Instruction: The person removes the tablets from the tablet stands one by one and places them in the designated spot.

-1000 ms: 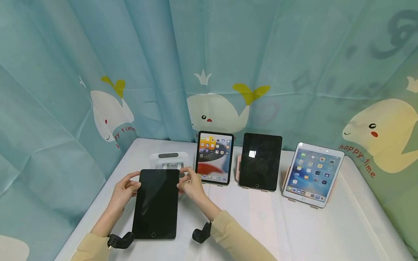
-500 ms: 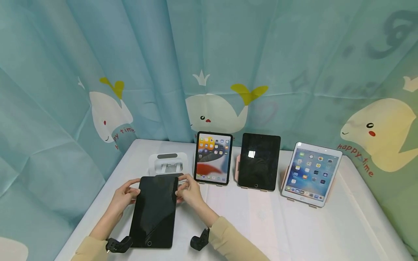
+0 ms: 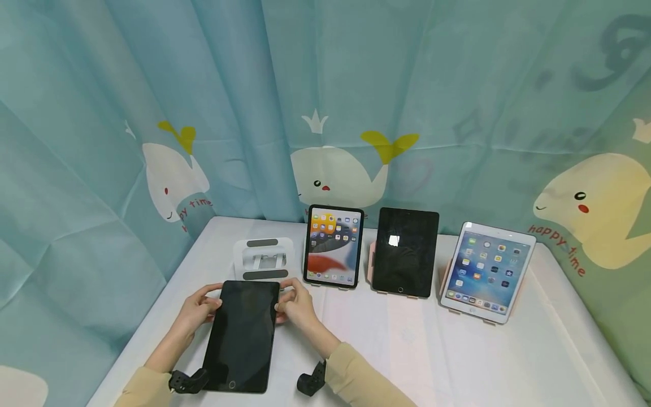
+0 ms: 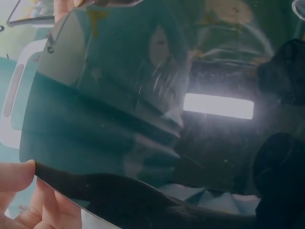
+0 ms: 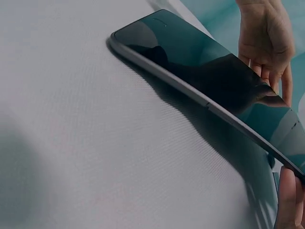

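dark tablet [image 3: 242,333] lies screen-up on desk [image 3: 458,350], just in front of white stand [image 3: 263,259] | left hand [image 3: 197,309] fingers pinch its left edge near the top | right hand [image 3: 296,302] fingers pinch its right edge | three propped tablets right of stand

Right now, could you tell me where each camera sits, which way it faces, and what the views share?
Head: looks forward and down over the table at four tablets; both hands and sleeves show.
Left wrist: close above the dark tablet, looking along its screen; left hand fingertips show.
Right wrist: low by the table, looking across the tablet's edge; right hand fingertips, with the left hand opposite.
Shared: the dark tablet held by both hands.
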Motion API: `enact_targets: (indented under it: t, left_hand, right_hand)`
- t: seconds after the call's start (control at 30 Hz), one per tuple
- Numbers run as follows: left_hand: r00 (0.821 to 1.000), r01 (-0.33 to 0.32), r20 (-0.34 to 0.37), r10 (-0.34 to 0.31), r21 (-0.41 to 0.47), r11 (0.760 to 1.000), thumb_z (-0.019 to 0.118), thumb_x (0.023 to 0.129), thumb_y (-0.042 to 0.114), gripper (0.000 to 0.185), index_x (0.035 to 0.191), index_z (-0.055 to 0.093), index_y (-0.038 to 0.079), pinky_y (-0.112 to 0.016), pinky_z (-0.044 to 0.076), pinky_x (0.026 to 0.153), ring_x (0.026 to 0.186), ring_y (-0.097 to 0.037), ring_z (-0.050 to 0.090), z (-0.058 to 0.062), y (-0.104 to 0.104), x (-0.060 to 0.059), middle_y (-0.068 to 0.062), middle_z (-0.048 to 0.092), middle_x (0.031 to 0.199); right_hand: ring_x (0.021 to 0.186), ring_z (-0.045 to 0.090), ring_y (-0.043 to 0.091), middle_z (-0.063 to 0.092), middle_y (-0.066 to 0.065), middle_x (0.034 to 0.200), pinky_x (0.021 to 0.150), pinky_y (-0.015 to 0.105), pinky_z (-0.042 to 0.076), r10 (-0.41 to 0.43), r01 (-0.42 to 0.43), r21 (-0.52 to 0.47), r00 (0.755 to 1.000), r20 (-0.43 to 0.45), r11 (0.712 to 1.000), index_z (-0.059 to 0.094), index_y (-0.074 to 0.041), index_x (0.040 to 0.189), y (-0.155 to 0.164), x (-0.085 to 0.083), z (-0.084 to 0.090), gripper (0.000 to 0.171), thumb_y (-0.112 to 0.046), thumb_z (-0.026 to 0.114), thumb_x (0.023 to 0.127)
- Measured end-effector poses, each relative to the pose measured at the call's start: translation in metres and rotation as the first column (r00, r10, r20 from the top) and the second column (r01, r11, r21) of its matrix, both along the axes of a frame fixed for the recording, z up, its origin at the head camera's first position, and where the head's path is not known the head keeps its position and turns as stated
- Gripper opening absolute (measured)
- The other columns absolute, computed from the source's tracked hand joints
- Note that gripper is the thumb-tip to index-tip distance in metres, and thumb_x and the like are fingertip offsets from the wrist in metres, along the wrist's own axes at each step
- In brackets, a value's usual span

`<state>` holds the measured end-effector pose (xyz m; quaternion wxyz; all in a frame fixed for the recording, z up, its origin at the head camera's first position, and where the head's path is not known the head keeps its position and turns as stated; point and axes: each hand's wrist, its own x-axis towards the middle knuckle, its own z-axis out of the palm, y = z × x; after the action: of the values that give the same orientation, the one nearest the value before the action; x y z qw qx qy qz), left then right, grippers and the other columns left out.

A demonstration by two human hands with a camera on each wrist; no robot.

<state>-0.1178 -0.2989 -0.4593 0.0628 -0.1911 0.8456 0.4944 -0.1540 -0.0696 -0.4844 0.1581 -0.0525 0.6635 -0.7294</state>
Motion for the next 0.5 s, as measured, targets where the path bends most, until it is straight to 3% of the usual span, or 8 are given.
enact_targets:
  t: [0.37,0.5]
  left_hand:
    - [1.0,0.005,0.014,-0.005,0.014,1.0,0.05,0.089,0.002,0.047,0.136,0.045,-0.003,-0.025,0.046,0.058,0.066,-0.013,0.05,-0.0049,0.0003,0.0001,-0.001,0.049,0.076]
    - [1.0,0.011,0.023,-0.011,0.015,1.0,0.051,0.089,0.001,0.048,0.136,0.044,-0.004,-0.025,0.045,0.056,0.063,-0.012,0.05,-0.0047,0.0007,-0.0005,0.0,0.049,0.073]
  right_hand:
    - [0.051,0.056,0.011,0.05,0.002,0.072,0.048,0.035,0.056,0.049,-0.051,0.062,0.999,0.022,0.997,0.049,0.002,0.116,0.0013,0.0025,-0.0019,0.044,0.014,0.058,0.075]
    - [0.052,0.054,0.011,0.048,0.0,0.071,0.048,0.032,0.056,0.061,-0.062,0.076,0.998,0.022,0.995,0.049,0.002,0.115,-0.0012,0.0005,-0.0084,0.043,0.014,0.058,0.076]
